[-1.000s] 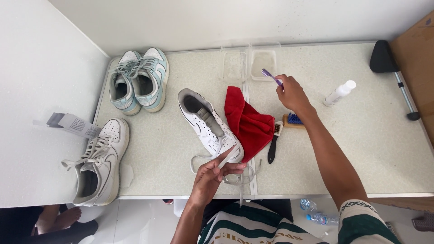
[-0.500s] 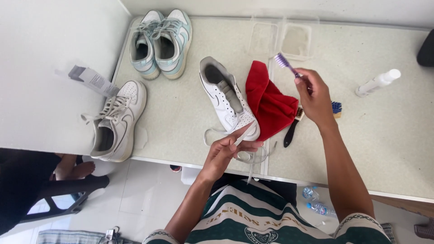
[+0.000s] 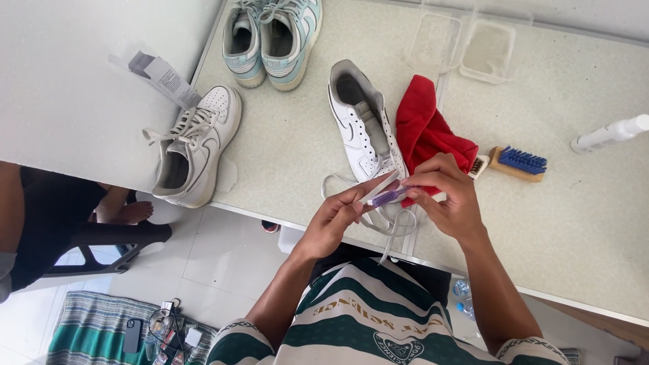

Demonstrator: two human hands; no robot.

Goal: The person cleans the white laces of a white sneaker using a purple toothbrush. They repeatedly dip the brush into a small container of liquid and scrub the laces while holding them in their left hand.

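Both hands meet low over the near edge of the speckled table [image 3: 561, 223]; the left hand [image 3: 336, 217] pinches a white shoelace [image 3: 378, 186] taut between thumb and fingertips, closed tight on it; the right hand [image 3: 449, 196] curls shut around a small purple-headed brush [image 3: 389, 197], its head laid right against the lace; the lace trails down in loops just beside the toe of the white sneaker [image 3: 362, 128], which lies unlaced in the middle of the table; touching that shoe's right side sits a crumpled red cloth [image 3: 426, 132], partly under the right hand; beyond it a wooden brush with blue bristles [image 3: 517, 163], and further right a white spray bottle [image 3: 608, 135] on its side; another white sneaker [image 3: 193, 152] overhangs the table's left corner; a pale blue pair [image 3: 274, 37] stands at the top; two clear plastic tubs [image 3: 466, 47] sit near the far edge.
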